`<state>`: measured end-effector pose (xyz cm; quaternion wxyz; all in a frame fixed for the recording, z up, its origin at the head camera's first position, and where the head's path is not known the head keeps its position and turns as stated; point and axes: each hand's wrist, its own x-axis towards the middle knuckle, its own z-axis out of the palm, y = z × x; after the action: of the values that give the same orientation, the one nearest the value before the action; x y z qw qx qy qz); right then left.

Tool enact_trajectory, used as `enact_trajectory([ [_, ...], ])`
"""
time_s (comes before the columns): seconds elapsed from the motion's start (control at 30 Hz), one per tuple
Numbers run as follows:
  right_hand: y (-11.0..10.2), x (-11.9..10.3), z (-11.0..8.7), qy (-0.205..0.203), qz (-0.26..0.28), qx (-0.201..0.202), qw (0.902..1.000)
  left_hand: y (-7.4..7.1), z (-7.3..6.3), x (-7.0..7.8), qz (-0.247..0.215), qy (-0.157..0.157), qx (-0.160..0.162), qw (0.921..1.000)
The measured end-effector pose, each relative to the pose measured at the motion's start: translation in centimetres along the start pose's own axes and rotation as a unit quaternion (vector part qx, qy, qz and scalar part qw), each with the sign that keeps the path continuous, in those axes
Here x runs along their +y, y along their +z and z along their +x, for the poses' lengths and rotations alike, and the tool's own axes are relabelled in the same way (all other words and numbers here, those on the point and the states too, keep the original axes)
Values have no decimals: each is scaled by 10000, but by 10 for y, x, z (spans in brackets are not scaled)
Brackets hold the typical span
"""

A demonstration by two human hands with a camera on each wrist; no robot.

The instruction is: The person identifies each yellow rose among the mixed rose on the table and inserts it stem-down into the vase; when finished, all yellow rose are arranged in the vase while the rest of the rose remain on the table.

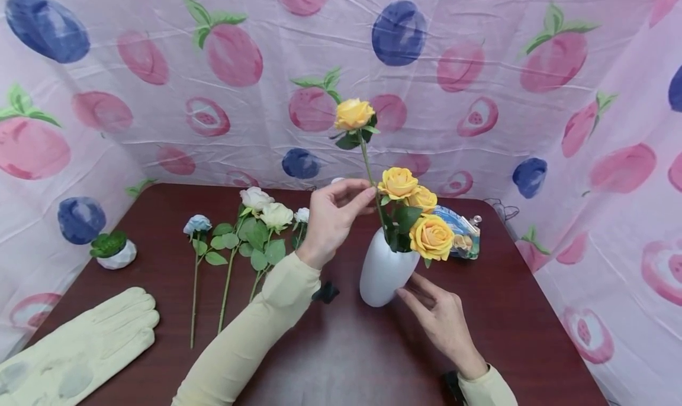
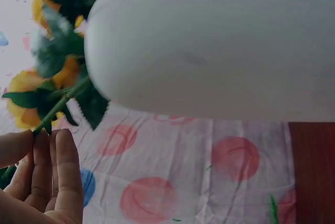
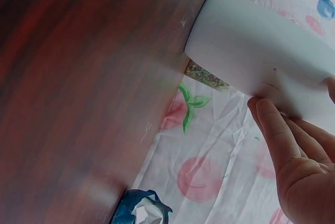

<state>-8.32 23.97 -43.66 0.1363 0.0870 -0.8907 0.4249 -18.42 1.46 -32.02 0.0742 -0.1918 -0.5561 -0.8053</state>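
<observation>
In the head view, my left hand (image 1: pixel 333 219) pinches the green stem of a tall yellow rose (image 1: pixel 354 115) between thumb and fingertips. The stem's lower part goes into the mouth of a white vase (image 1: pixel 382 279), which leans slightly to the right. Several other yellow roses (image 1: pixel 431 237) stand in the vase, their blooms toward its right side. Low on the vase, my right hand (image 1: pixel 441 323) holds its right side, thumb in front and fingers behind. The right wrist view shows the fingers (image 3: pixel 275 127) against the vase wall.
White roses (image 1: pixel 276 216) and a blue rose (image 1: pixel 198 224) lie left of centre. A potted succulent (image 1: pixel 112 251) and pale gloves (image 1: pixel 96 341) are at the left. Behind the vase lies a clipped blue packet (image 1: pixel 465 240). A small black object (image 1: pixel 326 292) sits beside the vase.
</observation>
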Motion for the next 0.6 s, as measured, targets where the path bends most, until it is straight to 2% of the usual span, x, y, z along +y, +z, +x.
enact_trajectory([
  [0.1,1,0,2,-122,-38,133,9998,-2,-8,-10,582,10,-192,9981],
  [0.2,2,0,2,-303,-63,324,9990,-4,-16,-19,1134,-14,-385,9928],
  [0.3,2,-1,2,-377,-88,430,9983,-5,-23,-26,1383,-142,-536,9888],
  [0.43,2,-1,0,-321,-34,405,9987,-7,-30,-35,1442,-187,-613,9875],
  [0.6,2,-1,-1,-309,96,339,9989,-9,-36,-40,1019,-287,-580,9927],
])
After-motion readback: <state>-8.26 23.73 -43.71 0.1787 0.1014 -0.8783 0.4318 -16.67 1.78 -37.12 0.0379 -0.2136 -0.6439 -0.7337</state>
